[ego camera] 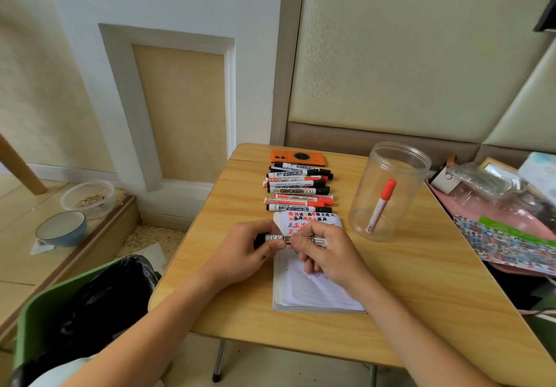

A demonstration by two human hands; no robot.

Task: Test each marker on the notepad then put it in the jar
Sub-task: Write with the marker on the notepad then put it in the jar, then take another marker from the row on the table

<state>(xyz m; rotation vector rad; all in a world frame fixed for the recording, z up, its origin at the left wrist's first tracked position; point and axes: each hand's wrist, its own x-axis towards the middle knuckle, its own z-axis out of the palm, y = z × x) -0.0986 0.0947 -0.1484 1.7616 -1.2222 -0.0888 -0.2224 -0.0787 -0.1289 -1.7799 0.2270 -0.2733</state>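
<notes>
Both forearms reached in from the bottom edge, and from where I watched the fingers met over the notepad. My left hand pinched the black-capped end of a white marker between thumb and curled fingers, while my right hand curled its fingers round the barrel, holding it level just above the page. I judged this as the uncapping step, or possibly recapping; I could not tell which, since the cap seam sat hidden under the left fingers. If uncapping, the next move called for a straight pull apart, then tip down onto free paper, because the upper sheet already carried red and black test marks. Beyond the pad lay the row of waiting markers, stacked side by side; I counted roughly ten, though overlaps made that uncertain. One orange-capped marker leaned inside the single clear jar, which stood open to the right of the row, near the pad. One orange phone lay at the table's far edge. Left of the table I saw one green bin lined in black, and two bowls on the floor.
</notes>
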